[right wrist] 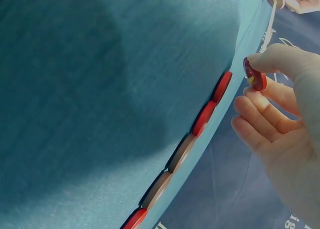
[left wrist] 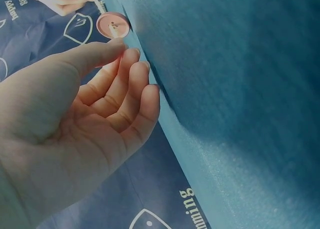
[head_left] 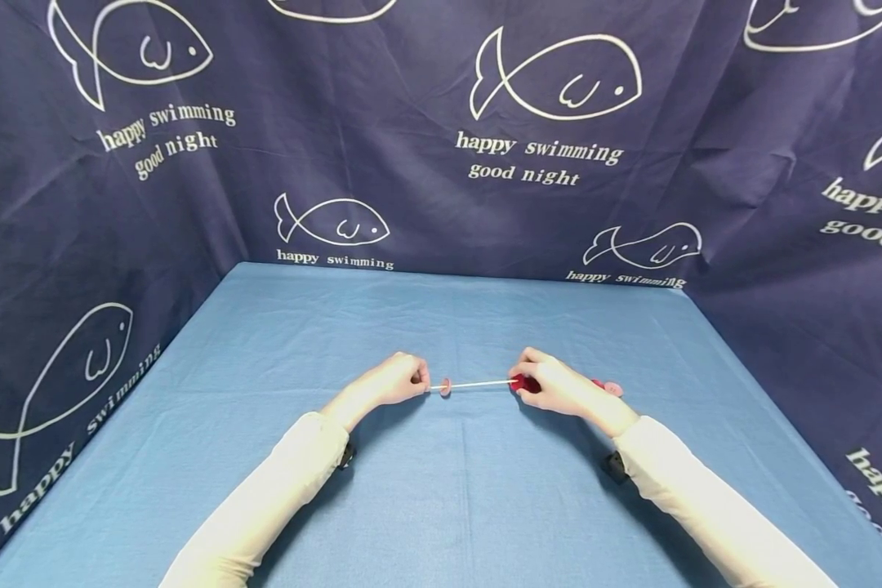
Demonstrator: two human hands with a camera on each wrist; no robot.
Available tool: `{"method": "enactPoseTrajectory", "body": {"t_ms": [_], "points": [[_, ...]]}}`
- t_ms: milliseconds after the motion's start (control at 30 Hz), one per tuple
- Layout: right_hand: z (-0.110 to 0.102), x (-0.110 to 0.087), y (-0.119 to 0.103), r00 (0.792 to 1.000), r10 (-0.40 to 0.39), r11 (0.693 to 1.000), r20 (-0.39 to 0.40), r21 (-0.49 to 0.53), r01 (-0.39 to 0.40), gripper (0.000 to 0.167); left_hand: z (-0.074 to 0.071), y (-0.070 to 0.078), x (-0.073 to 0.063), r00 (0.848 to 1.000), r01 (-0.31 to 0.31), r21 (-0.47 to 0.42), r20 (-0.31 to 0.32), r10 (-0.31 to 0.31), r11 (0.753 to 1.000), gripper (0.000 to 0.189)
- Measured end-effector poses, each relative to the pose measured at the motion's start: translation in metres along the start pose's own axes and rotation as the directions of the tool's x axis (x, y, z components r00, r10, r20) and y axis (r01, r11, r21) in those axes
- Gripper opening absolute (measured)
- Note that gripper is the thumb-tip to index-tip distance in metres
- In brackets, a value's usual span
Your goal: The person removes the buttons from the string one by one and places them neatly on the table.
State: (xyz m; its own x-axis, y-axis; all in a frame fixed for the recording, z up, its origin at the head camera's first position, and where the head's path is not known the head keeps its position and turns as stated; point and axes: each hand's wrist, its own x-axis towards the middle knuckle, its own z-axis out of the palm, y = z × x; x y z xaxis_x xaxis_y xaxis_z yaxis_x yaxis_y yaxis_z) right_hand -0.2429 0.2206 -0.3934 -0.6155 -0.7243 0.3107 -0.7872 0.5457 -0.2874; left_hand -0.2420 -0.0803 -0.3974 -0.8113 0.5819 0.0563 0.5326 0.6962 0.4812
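A thin white string runs nearly straight between the two hands, just above the blue cloth. My left hand pinches its left end between thumb and index finger. Close to those fingertips, a round pink button is threaded on the string. My right hand holds a red button by its rim between thumb and fingers, at the string's right end. A small yellow bit shows at the red button's face in the right wrist view; whether the string passes through a hole there, I cannot tell.
Several loose buttons lie in a row on the cloth below the right hand, among them a red button and a pinkish one. The blue tabletop is bordered by a dark blue curtain with fish drawings.
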Motion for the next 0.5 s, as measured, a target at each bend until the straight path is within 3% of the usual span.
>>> {"method": "enactPoseTrajectory", "body": {"t_ms": [500], "points": [[0.0006, 0.0001, 0.0014, 1.0, 0.022, 1.0, 0.004, -0.005, -0.022, 0.023, 0.002, -0.0028, 0.0012, 1.0, -0.011, 0.009, -0.012, 0.011, 1.0, 0.009]]}}
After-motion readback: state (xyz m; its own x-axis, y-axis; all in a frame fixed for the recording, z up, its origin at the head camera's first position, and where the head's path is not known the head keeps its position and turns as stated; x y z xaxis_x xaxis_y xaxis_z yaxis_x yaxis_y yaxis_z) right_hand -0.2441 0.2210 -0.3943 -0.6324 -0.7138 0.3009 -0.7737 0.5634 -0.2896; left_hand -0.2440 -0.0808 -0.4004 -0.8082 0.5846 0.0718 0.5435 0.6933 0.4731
